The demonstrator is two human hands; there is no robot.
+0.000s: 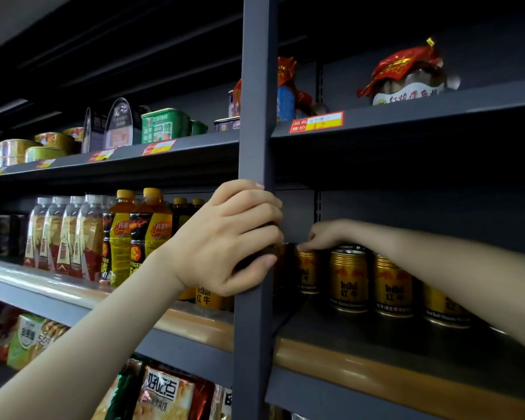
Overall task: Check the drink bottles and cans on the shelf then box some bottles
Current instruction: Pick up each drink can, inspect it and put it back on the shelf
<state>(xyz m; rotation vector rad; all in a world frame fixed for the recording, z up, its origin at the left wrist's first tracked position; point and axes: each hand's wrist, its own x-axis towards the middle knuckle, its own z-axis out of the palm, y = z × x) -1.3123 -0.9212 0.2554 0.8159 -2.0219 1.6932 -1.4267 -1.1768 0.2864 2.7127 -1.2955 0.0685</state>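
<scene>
Hands at the post [256,86].
Left hand [240,237] wraps post; right hand [325,236] on can [308,271] rim, grasp unclear, open room above.

Four clear bottles [62,234], four orange-capped bottles [120,234]

Open room above gold cans [347,280]; upright post [255,116] splits bays.

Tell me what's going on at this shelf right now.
A person is checking drinks on a store shelf. The left hand grips the upright post between two bays, while the right hand reaches in and pinches the top of the gold can at the left end of a row of cans. The bottles to the left stand untouched. No box is in view.
</scene>
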